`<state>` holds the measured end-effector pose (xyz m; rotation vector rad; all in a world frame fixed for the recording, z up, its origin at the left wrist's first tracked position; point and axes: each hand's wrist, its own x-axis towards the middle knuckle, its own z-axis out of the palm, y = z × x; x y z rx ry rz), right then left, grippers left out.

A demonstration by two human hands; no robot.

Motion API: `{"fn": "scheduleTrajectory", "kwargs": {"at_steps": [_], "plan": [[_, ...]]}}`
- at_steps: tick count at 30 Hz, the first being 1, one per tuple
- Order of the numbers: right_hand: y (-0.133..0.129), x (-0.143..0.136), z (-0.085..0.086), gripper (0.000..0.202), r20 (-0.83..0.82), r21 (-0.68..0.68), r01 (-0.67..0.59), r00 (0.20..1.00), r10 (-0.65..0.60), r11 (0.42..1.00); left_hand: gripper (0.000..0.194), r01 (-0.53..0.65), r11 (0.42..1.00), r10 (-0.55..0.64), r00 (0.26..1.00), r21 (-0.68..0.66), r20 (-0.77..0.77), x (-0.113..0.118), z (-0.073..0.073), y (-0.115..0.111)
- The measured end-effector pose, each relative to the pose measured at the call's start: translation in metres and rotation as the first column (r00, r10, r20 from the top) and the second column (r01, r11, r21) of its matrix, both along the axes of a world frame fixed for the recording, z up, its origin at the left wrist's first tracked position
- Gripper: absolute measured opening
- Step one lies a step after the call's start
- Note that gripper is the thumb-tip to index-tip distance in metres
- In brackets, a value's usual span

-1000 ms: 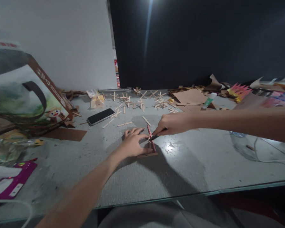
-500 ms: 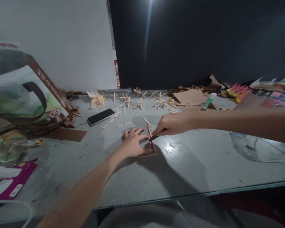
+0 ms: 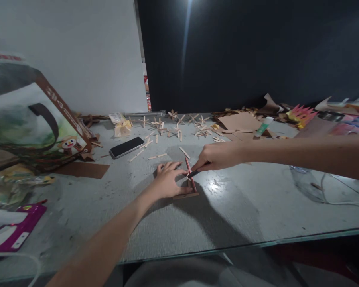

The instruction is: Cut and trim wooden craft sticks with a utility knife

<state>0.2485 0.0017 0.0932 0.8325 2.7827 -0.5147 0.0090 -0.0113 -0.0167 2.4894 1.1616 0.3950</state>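
My left hand lies on the table with its fingers spread; thumb and index finger bear on a short, light wooden stick, partly hidden by the hand. Closed around a slim black tool, my right hand presses its tip down at the stick; the tip's kind is too small to tell. Right beside the stick runs a red patterned rod, slanting between the hands. A narrow brown strip lies at its near end, by my left thumb. Another craft stick lies just beyond.
Several crossed-stick pieces stand at the back. A phone lies left of them; a large printed bag stands farther left. Brown card and a glue stick are at the back right. A purple device sits front left.
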Motion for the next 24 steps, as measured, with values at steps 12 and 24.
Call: {"fn": "scheduleTrajectory", "kwargs": {"at_steps": [12,24], "plan": [[-0.0007,-0.0005,-0.0001,0.035,0.005,0.025,-0.004,1.000,0.004,1.000,0.068,-0.002,1.000,0.002,1.000,0.007,-0.023,0.0002,0.0017,-0.0009],[-0.0012,0.0001,0.0009,0.036,0.032,0.027,-0.002,0.999,0.002,1.000,0.069,0.001,1.000,-0.001,1.000,-0.003,-0.005,-0.0003,0.0013,-0.0009]]}}
